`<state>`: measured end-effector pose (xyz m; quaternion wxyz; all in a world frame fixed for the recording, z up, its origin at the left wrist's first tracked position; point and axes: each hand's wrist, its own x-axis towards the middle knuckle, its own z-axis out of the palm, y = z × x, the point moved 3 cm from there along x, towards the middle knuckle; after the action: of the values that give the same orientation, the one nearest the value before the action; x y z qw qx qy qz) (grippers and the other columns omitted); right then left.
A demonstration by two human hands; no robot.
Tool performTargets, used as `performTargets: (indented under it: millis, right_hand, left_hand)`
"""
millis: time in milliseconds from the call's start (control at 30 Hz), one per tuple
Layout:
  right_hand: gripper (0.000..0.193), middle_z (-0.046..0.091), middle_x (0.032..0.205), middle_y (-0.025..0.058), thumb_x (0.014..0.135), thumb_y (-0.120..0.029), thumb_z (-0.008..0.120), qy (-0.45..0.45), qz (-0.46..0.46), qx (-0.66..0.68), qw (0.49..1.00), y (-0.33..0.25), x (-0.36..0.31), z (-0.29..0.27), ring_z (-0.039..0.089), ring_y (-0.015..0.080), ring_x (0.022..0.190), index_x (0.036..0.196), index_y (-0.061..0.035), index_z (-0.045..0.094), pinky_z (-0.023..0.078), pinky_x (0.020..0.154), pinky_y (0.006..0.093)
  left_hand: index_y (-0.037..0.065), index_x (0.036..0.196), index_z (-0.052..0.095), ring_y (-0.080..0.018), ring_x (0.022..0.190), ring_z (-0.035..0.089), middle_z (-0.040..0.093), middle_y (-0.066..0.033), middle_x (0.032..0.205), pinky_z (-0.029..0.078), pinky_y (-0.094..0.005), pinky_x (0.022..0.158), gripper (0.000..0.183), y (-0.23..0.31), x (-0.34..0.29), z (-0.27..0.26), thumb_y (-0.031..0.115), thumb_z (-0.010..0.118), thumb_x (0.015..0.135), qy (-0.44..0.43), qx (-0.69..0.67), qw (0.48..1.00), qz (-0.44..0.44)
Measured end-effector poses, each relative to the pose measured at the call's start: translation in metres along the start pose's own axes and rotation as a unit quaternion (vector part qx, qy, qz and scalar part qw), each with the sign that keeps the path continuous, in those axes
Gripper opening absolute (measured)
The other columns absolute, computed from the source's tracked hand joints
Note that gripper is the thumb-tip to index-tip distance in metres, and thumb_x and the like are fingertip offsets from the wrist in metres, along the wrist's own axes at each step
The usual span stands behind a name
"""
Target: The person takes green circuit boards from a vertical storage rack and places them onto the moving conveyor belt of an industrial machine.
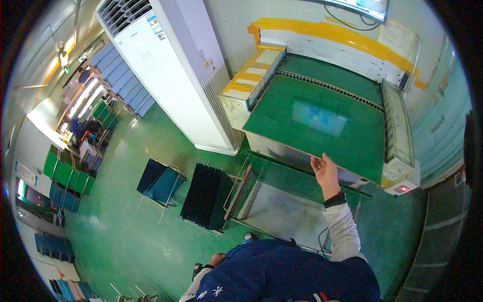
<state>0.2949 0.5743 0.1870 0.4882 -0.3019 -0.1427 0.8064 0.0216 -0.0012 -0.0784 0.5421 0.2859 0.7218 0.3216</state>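
Observation:
A large flat green panel (pixel 282 113) with a glossy top, reflecting a light patch, lies on a roller machine ahead of me. My right hand (pixel 326 173) is at the panel's near edge, its fingers bent and closed around that edge. Below it stands a metal rack (pixel 292 206) with slotted side rails and what looks like a see-through green sheet at its far end. My left hand (pixel 217 259) hangs low by my left side, partly covered by my dark blue garment. Its fingers are mostly hidden, and I cannot make out anything in it.
Racks of dark panels (pixel 206 196) and blue-green panels (pixel 161 183) stand on the green floor to the left. A tall white air conditioner (pixel 171 75) rises beside the machine. A screen (pixel 359 7) hangs on the wall; a dark grey cabinet (pixel 440 226) is at right.

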Motion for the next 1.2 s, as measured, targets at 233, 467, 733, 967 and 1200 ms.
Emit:
performTargets:
  millis: [233,467,733,967,1200]
  right_hand:
    - [0.018,0.061,0.090,0.0140,0.086,-0.016,0.056,-0.003,-0.001,0.003,1.000,-0.002,0.007,-0.001,0.059,0.0259,0.088,0.094,-0.0006,0.054,0.050,0.079,0.0348]
    - [0.014,0.061,0.090,0.0128,0.085,-0.015,0.057,-0.006,-0.001,0.009,1.000,-0.005,0.013,0.002,0.059,0.0264,0.089,0.091,-0.0027,0.054,0.049,0.079,0.0361]
    - [0.013,0.061,0.089,0.0138,0.086,-0.014,0.057,0.005,-0.003,0.019,1.000,-0.006,0.019,0.007,0.059,0.0271,0.089,0.088,-0.0020,0.054,0.050,0.080,0.0367]
    - [0.019,0.061,0.096,0.0162,0.087,-0.017,0.055,-0.019,0.002,0.005,1.000,-0.010,0.019,0.005,0.060,0.0270,0.089,0.094,0.0007,0.055,0.052,0.078,0.0363]
    - [0.028,0.060,0.102,0.0156,0.088,-0.021,0.055,-0.038,0.048,-0.082,0.995,-0.010,-0.007,0.010,0.059,0.0248,0.092,0.104,0.0017,0.055,0.050,0.079,0.0342]
  left_hand:
    - [0.001,0.098,0.066,-0.0214,0.086,0.062,0.067,-0.0116,0.095,0.046,-0.0307,0.077,0.038,0.001,-0.002,0.007,0.031,0.067,0.076,0.060,-0.033,0.976,-0.208]
    - [-0.001,0.097,0.065,-0.0211,0.086,0.061,0.067,-0.0121,0.094,0.046,-0.0313,0.077,0.034,0.031,-0.012,0.011,0.026,0.066,0.076,0.063,0.054,0.978,-0.192]
    - [-0.004,0.103,0.062,-0.0230,0.090,0.061,0.065,-0.0133,0.102,0.047,-0.0318,0.079,0.037,-0.009,-0.004,0.004,0.022,0.066,0.077,0.034,0.136,0.986,-0.092]
    - [0.002,0.103,0.064,-0.0261,0.092,0.061,0.065,-0.0128,0.101,0.048,-0.0354,0.079,0.038,0.005,-0.002,0.007,0.029,0.065,0.077,0.039,0.046,0.980,-0.192]
    - [0.004,0.099,0.065,-0.0261,0.091,0.060,0.066,-0.0120,0.099,0.046,-0.0336,0.082,0.038,0.081,-0.024,0.015,0.037,0.058,0.080,0.006,0.176,0.978,-0.112]
